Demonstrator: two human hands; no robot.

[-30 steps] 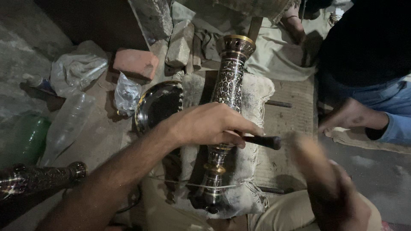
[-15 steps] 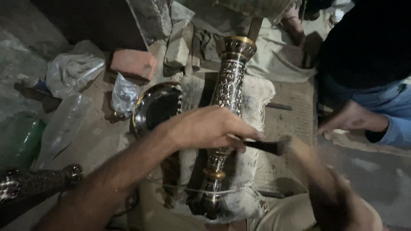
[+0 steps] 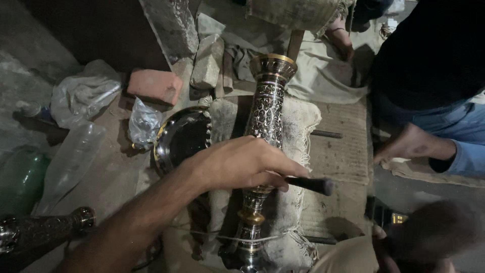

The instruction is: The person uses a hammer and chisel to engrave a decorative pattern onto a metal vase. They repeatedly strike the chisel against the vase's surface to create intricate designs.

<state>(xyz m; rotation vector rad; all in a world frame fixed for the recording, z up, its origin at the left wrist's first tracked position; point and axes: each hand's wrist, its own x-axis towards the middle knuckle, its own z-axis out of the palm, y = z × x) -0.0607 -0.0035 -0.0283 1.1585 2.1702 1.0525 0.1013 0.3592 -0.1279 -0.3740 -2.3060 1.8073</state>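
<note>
head view, one frame; item: tall engraved metal vase (image 3: pixel 266 108), dark with pale chased pattern and brass bands, lying lengthwise on a frayed pale cloth pad (image 3: pixel 298 131), flared mouth toward 12 o'clock, foot toward 6 o'clock, at the middle of the frame; left hand (image 3: pixel 237 164) comes in from 7 o'clock and lies across the vase's lower stem, fingers curled closed round a thin dark tool (image 3: pixel 308 184) whose free end sticks out toward 3 o'clock, over the cloth pad; right hand (image 3: pixel 429 232) at 4 o'clock, a dark motion-blurred shape, finger state cannot be told, and what it holds cannot be told; round dark metal dish (image 3: pixel 182 136) with a bright scalloped rim just beside the vase at 9 o'clock of it, partly under the forearm; reddish brick (image 3: pixel 154 86) at 10 o'clock; grey stone block (image 3: pixel 207 63) at 11 o'clock; crumpled clear plastic bags (image 3: pixel 83 96) at 9 to 10 o'clock; green plastic bottle (image 3: pixel 20 179) at the left edge, 8 o'clock; second engraved metal piece (image 3: pixel 45 232) lying at 8 o'clock low; threaded metal rod (image 3: pixel 326 134) on the bench at 3 o'clock of the vase; another person's bare foot (image 3: pixel 411 144) and blue trouser leg at 3 o'clock, well apart from the vase.
</note>
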